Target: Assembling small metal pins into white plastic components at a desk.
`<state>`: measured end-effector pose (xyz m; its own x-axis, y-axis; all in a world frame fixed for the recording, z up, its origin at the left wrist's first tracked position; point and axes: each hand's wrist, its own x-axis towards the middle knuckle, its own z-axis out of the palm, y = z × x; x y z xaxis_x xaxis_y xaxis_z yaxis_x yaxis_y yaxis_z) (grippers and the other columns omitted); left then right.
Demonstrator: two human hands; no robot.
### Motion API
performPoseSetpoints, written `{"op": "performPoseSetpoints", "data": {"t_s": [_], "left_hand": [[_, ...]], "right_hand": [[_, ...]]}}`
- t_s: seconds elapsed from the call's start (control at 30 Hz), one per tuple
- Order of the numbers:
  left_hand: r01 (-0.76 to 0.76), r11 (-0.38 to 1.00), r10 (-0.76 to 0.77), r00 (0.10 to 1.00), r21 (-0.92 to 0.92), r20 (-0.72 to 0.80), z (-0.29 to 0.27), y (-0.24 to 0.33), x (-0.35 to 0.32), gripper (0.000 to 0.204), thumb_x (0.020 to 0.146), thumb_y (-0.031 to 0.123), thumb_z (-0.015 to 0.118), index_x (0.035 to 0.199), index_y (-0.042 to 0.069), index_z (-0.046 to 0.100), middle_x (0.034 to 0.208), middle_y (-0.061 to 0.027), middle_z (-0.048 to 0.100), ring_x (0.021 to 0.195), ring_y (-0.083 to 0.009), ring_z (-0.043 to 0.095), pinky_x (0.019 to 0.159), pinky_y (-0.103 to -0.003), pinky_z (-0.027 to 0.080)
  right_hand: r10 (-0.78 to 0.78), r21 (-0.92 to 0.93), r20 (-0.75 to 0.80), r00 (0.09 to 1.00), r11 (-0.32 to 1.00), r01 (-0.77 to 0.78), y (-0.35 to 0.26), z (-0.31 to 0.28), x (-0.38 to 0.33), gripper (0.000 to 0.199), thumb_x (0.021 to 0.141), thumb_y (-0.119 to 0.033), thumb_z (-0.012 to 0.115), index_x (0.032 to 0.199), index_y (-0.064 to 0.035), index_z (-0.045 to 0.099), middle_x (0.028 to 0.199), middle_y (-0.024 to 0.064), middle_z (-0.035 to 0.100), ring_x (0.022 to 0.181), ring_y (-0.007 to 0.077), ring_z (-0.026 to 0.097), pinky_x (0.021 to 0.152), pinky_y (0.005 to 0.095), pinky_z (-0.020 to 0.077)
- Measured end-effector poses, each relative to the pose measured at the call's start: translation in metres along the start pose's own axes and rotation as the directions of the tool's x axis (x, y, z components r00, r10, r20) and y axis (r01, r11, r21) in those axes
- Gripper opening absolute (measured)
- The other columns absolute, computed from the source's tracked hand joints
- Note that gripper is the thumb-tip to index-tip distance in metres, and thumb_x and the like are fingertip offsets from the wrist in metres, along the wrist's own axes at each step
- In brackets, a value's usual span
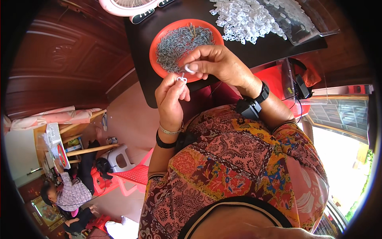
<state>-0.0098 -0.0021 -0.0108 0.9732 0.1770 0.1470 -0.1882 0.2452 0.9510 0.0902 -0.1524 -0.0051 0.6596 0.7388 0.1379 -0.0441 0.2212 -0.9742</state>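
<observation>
My left hand point(171, 95) pinches a small white plastic piece point(182, 79) between thumb and fingertips. A short thin screw-like shaft point(183, 74) stands up from it. Just above, my right hand point(217, 65) is closed on a white rounded plastic piece point(189, 68), held between thumb and forefinger. The two pieces are very close; whether they touch I cannot tell. Behind my hands sits an orange bowl point(153, 51) full of small grey screws point(179, 44), with a few yellowish strips on top. My right hand covers part of the bowl's near right side.
The black table point(143, 75) carries a heap of small white plastic pieces point(250, 22) at the far right, beside a clear plastic box point(306, 34) holding more. A white-and-pink fan point(129, 10) stands at the back. Left, another person point(75, 195) sits near red chairs point(127, 175).
</observation>
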Motion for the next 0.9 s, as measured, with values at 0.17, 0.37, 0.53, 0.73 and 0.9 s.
{"op": "performPoseSetpoints", "data": {"t_s": [0.17, 0.37, 0.53, 0.73, 0.9], "left_hand": [[-0.013, 0.981, 0.028, 0.997, 0.193, -0.074, 0.0033, 0.001, -0.0028, 0.02, 0.088, 0.009, 0.051, 0.07, 0.002, 0.049, 0.058, 0.0024, 0.042, 0.052, -0.0055, 0.038, 0.049, -0.021, 0.031], [0.033, 0.955, -0.013, 0.997, 0.294, -0.07, 0.0051, 0.0033, -0.0028, 0.022, 0.088, 0.009, 0.046, 0.066, 0.006, 0.041, 0.059, 0.0007, 0.037, 0.054, -0.0082, 0.037, 0.052, -0.023, 0.034], [0.041, 0.959, -0.028, 0.998, 0.281, -0.051, 0.0036, 0.0027, -0.0033, 0.021, 0.087, 0.009, 0.046, 0.067, 0.005, 0.043, 0.059, 0.0009, 0.038, 0.054, -0.0081, 0.037, 0.051, -0.023, 0.034], [0.069, 0.957, -0.052, 0.997, 0.282, -0.065, 0.0055, 0.0031, -0.003, 0.021, 0.087, 0.009, 0.046, 0.066, 0.005, 0.043, 0.058, 0.0009, 0.037, 0.053, -0.0082, 0.037, 0.05, -0.024, 0.034], [0.08, 0.96, -0.066, 0.996, 0.269, -0.061, 0.0049, 0.0024, -0.0034, 0.022, 0.087, 0.009, 0.046, 0.066, 0.006, 0.043, 0.058, 0.0009, 0.037, 0.053, -0.0083, 0.037, 0.05, -0.023, 0.034]], "right_hand": [[0.031, 0.104, -0.037, 0.999, 0.994, -0.027, 0.0001, -0.0017, 0.0007, 0.016, 0.089, -0.01, 0.062, 0.102, -0.0007, 0.065, 0.078, -0.0008, 0.063, 0.07, 0.0041, 0.057, 0.061, 0.0185, 0.0471], [0.013, 0.053, -0.017, 1.0, 0.999, -0.012, -0.0002, -0.0008, -0.0007, 0.016, 0.088, -0.009, 0.063, 0.102, -0.0005, 0.065, 0.08, 0.0006, 0.064, 0.07, 0.0046, 0.058, 0.061, 0.0187, 0.0471], [-0.021, 0.034, -0.012, 1.0, 0.999, 0.022, 0.0008, 0.0, -0.0018, 0.017, 0.088, -0.01, 0.064, 0.101, 0.0002, 0.065, 0.08, 0.0005, 0.064, 0.07, 0.0049, 0.057, 0.062, 0.0194, 0.0464], [-0.043, 0.009, -0.021, 0.999, 0.999, 0.043, -0.0017, 0.0, -0.0043, 0.017, 0.088, -0.01, 0.064, 0.101, 0.0004, 0.065, 0.079, 0.0001, 0.063, 0.069, 0.0051, 0.055, 0.062, 0.0201, 0.0457], [-0.046, -0.015, -0.024, 0.999, 0.999, 0.045, -0.0027, 0.0013, -0.0052, 0.017, 0.088, -0.01, 0.064, 0.101, 0.0004, 0.065, 0.079, -0.0002, 0.063, 0.069, 0.0051, 0.054, 0.062, 0.0204, 0.0455]]}}
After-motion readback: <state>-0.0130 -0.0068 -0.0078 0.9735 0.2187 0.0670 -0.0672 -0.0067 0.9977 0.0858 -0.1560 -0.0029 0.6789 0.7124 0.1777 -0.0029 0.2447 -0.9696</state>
